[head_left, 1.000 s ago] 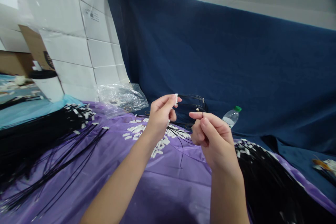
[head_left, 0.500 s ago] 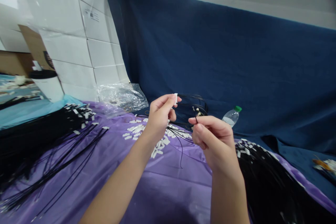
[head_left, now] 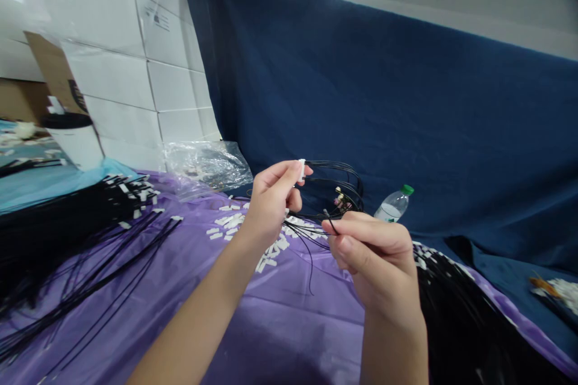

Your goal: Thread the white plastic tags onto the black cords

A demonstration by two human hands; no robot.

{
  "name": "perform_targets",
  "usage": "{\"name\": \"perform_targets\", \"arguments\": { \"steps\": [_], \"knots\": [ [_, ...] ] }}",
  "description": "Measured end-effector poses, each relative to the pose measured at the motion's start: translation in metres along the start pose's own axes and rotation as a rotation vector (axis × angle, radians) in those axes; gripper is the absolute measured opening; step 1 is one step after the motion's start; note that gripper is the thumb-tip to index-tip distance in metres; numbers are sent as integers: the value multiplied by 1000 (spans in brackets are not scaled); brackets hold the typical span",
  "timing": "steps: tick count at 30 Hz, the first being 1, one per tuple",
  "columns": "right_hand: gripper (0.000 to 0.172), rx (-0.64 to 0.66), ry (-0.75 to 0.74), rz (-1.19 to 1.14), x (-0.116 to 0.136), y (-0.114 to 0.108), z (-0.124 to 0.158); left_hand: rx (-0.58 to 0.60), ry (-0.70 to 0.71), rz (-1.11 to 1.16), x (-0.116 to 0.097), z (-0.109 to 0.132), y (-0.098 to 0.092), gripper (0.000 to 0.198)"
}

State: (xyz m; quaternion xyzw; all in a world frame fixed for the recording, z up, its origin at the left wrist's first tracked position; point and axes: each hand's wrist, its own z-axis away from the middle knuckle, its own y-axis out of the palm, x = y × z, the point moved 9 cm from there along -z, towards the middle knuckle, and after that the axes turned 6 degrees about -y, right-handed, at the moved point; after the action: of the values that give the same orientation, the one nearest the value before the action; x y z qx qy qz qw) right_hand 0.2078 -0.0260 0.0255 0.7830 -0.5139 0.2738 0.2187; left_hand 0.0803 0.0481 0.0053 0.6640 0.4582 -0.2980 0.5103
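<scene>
Between thumb and fingers, my left hand [head_left: 275, 195] pinches a small white connector housing [head_left: 301, 169]. Several thin black wires [head_left: 347, 168] run out of the housing to the right and curve back round in a loop. Lower and to the right, my right hand [head_left: 368, 249] is closed on one black wire [head_left: 333, 225]. That wire's end pokes up above my fingertips, apart from the housing. Under my left hand, loose white connector housings [head_left: 271, 249] lie scattered on the purple cloth [head_left: 298, 325], and more black wire ends hang over them.
Bundles of black wires with white connectors lie at left [head_left: 67, 222] and right [head_left: 469, 313]. A clear bottle with a green cap [head_left: 392, 204] stands behind my right hand. Farther back are a clear plastic bag [head_left: 203, 162], white boxes [head_left: 108, 66], a white cup [head_left: 74, 138] and a blue curtain [head_left: 383, 90].
My right hand has moved slightly down, and the wire's end now points up and left from its fingertips. My left hand still holds the connector housing in nearly the same place.
</scene>
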Motion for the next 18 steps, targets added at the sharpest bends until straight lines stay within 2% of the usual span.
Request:
{"name": "perform_targets", "arguments": {
  "steps": [5,18],
  "knots": [
    [20,50,-53,-9,6,5,0,-7,-7,6,-3,1,0,24],
    [20,87,-55,52,9,9,4,4,6,29,-3,1,0,26]
  ]
}}
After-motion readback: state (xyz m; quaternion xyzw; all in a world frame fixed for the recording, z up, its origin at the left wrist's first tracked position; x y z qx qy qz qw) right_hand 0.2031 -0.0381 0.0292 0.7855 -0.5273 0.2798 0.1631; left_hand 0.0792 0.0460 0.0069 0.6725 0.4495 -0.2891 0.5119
